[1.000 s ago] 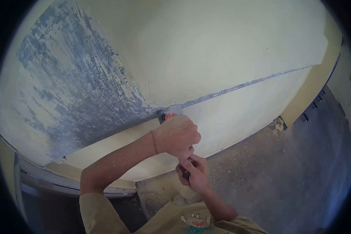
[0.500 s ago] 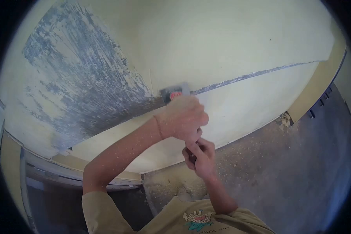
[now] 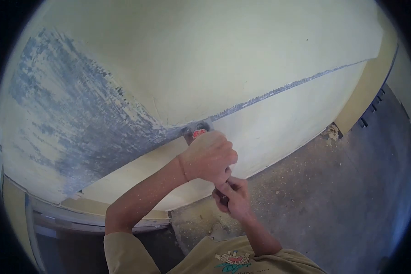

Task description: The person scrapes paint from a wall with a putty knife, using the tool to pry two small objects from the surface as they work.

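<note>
My left hand [image 3: 209, 156] is wrapped round a scraper [image 3: 199, 129], whose flat grey blade with a red mark shows beyond the knuckles. The blade lies against the wall panel [image 3: 242, 55] at the lower edge of its cream surface, where scraped grey patches meet a thin grey strip. Just below, my right hand [image 3: 235, 198] is closed round the dark handle end, close against my left hand. Most of the handle is hidden by the fingers.
A large patch of scraped grey and white surface [image 3: 86, 118] spreads over the left. Below the panel is a pale lower wall [image 3: 278, 132]. Flakes litter the concrete floor [image 3: 306, 196]. At the lower left is a ledge [image 3: 91, 222], and dark pegs [image 3: 373, 108] stand at the right.
Both hands and the scraper sit slightly lower and to the left in view. The view has shifted too, with the wall patch lower and further left. The grip looks the same.
</note>
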{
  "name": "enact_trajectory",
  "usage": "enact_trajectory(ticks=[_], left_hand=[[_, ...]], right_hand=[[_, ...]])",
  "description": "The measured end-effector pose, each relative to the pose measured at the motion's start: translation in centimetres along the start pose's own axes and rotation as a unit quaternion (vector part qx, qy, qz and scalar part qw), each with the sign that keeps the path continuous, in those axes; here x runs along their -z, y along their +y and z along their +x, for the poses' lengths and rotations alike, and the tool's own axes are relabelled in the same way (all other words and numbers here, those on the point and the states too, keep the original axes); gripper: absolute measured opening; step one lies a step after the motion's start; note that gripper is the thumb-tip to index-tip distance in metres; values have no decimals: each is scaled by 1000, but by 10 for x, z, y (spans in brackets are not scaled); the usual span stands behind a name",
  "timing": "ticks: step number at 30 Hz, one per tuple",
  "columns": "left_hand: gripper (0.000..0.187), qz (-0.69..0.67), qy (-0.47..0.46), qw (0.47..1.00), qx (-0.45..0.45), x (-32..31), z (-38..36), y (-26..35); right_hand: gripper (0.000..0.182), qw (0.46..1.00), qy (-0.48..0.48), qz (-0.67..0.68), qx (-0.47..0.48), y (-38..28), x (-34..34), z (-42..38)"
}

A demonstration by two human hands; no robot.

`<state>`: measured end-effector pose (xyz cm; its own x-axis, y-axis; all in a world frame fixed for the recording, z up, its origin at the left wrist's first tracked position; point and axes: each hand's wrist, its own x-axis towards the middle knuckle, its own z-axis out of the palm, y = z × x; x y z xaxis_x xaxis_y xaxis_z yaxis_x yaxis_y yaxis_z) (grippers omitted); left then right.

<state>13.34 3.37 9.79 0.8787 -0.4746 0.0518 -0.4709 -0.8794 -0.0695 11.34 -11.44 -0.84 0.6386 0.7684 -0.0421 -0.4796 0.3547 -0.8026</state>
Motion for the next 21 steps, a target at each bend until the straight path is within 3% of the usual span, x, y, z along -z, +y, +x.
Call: enact_trajectory(ticks=[6,8,14,18,21], left_hand=[[18,12,-39,999,12,6,1,-4],[18,18,67,997,-20,-2,-1,-4],[19,-9,128,992,10,-13,11,0],[18,-3,131,991,21,-12,13,6],[19,-16,52,998,40,-11,11,10]], right_hand=[[27,998,21,26,-56,-6,-8,0],[28,996,45,-78,0,-6,-5,3],[25,988,-2,-146,47,-27,24,8],[25,997,-12,-75,1,-33,17,-4],[24,999,13,-33,-17,-23,12,-9]])
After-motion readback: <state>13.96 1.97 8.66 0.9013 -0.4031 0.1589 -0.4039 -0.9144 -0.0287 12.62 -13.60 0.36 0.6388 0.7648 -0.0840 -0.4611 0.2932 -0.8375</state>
